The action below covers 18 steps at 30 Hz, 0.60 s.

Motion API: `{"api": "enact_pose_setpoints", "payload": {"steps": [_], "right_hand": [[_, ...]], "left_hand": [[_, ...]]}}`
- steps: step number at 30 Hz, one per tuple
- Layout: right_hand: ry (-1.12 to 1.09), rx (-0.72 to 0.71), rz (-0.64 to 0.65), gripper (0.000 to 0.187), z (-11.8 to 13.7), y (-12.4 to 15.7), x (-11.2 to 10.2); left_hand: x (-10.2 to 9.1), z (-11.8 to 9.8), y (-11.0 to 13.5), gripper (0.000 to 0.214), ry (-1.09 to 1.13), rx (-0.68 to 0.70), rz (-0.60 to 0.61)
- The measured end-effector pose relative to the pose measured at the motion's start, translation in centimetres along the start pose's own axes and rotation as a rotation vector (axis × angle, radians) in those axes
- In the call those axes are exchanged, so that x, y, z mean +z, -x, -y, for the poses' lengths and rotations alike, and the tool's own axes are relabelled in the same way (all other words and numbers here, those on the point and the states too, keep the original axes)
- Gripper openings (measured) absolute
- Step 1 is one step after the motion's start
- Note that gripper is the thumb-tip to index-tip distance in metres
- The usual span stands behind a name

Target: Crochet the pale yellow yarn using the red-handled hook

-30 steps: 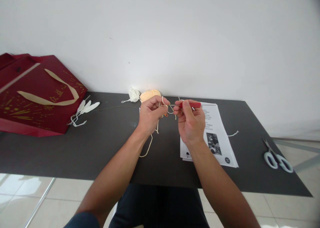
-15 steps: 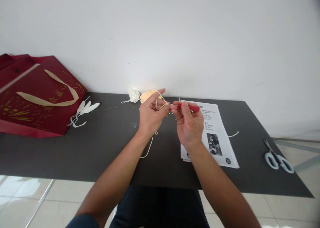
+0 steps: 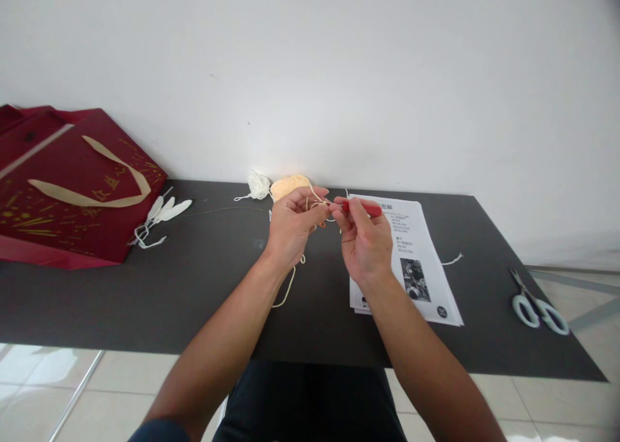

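Observation:
My left hand [image 3: 292,225] is closed over a strand of cream yarn [image 3: 289,285] that loops round its fingers and hangs down to the dark table [image 3: 203,287]. My right hand [image 3: 364,242] pinches a red-handled crochet hook [image 3: 361,207], its metal tip pointing left into the yarn at my left fingertips. The two hands almost touch above the table's middle. A pale orange yarn ball [image 3: 289,185] lies just behind my left hand.
A small white yarn tuft [image 3: 259,184] sits beside the ball. A printed instruction sheet [image 3: 419,261] lies under my right wrist. White-handled scissors [image 3: 535,305] rest at the right edge. A red gift bag [image 3: 72,180] and white tassels [image 3: 162,214] lie at the left.
My left index finger, stretched out half a second ago, has curled back over the yarn. My right hand and the hook have shifted slightly left, closer to my left hand.

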State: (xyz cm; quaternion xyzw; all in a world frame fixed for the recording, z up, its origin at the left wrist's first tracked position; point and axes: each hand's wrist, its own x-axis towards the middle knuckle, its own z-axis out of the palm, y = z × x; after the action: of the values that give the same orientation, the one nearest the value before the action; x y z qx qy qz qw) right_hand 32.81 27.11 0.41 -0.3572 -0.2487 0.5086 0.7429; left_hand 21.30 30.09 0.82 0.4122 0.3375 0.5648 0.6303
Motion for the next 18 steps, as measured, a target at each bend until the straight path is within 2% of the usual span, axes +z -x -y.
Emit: {"api": "enact_pose_setpoints", "payload": {"steps": [4, 10, 12, 18], "right_hand": [[0.018, -0.004, 0.019, 0.019, 0.05, 0.13, 0.08], [0.011, 0.004, 0.031, 0.019, 0.14, 0.12, -0.05], [0.008, 0.003, 0.027, 0.019, 0.16, 0.1, -0.03], [-0.025, 0.0, 0.05, 0.016, 0.2, 0.06, 0.09]], "left_hand": [[-0.07, -0.49, -0.05, 0.015, -0.007, -0.007, -0.024], [-0.52, -0.43, -0.43, 0.011, -0.073, -0.008, -0.021], [-0.52, -0.26, -0.47, 0.015, -0.088, 0.008, 0.002], [-0.06, -0.09, -0.31, 0.047, -0.049, 0.093, 0.023]]}}
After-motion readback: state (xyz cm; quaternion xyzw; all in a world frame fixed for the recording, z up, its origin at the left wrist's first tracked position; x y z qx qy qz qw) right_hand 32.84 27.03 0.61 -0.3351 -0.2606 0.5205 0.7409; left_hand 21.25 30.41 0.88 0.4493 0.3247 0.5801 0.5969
